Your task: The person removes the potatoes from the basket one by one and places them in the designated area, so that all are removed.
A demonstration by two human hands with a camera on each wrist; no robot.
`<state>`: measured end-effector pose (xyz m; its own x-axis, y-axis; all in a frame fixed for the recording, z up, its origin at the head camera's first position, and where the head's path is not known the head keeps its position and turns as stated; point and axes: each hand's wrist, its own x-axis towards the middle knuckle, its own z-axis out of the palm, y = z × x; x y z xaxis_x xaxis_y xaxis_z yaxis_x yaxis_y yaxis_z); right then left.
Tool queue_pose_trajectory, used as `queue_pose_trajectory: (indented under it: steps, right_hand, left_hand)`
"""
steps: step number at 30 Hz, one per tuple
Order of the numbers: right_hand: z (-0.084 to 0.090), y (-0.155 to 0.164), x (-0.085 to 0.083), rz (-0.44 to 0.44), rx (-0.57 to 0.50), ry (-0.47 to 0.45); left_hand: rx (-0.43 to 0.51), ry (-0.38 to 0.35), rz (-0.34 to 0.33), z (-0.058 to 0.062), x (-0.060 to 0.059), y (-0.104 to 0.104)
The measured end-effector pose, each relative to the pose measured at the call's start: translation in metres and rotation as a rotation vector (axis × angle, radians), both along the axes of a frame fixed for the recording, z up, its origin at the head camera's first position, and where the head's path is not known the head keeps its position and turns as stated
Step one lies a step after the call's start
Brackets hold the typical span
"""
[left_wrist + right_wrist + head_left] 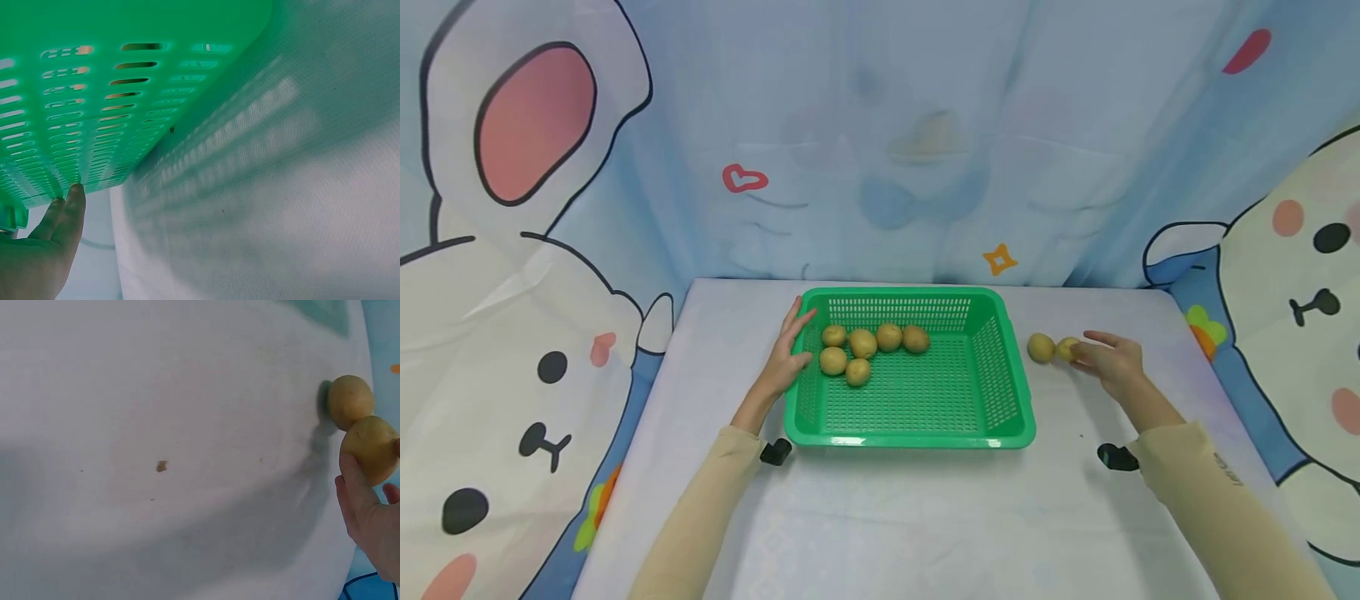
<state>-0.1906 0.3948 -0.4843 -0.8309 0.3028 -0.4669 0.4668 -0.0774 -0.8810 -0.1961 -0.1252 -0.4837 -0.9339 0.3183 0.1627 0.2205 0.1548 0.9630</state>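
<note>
Against the left wall of the green basket [917, 417], the left hand [788, 354] lies flat with straight fingers; its wrist view shows only a fingertip on the slotted plastic. Inside the basket, toward its back left, sit six potatoes [862, 342], seen only from the head. Right of the basket, on the table [880, 517], the right hand [1112, 360] curls its fingers round a potato [370, 449]; the wrist view shows it touching another potato [350, 400].
</note>
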Motion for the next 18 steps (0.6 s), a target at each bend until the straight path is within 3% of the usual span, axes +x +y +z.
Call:
queue_pose_trajectory:
  steps: [14,18]
  right_hand:
    - [-0.016,0.004,0.008,0.012,0.013,-0.007]
    - [-0.013,0.004,0.008,0.074,0.124,-0.017]
  left_hand:
    - [0.007,0.013,-0.01,-0.002,-0.001,-0.001]
    - [0.008,0.008,-0.01,-0.002,-0.001,-0.001]
